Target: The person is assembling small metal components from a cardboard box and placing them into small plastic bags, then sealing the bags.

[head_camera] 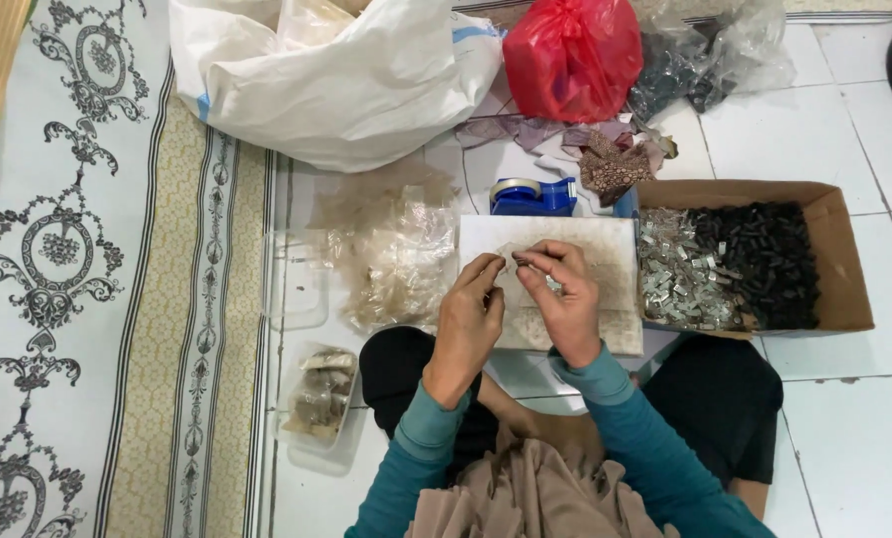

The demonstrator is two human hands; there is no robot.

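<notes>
Both hands, left (469, 321) and right (565, 299), pinch a clear packet (513, 261) over the board's (615, 239) edge.

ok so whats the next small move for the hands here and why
Probably lower the small piece pinched between both hands onto the white board. The left hand and right hand meet at the fingertips just above it, and the cardboard box of small silvery and dark pieces sits at the right. What the pinched piece is cannot be told.
</notes>
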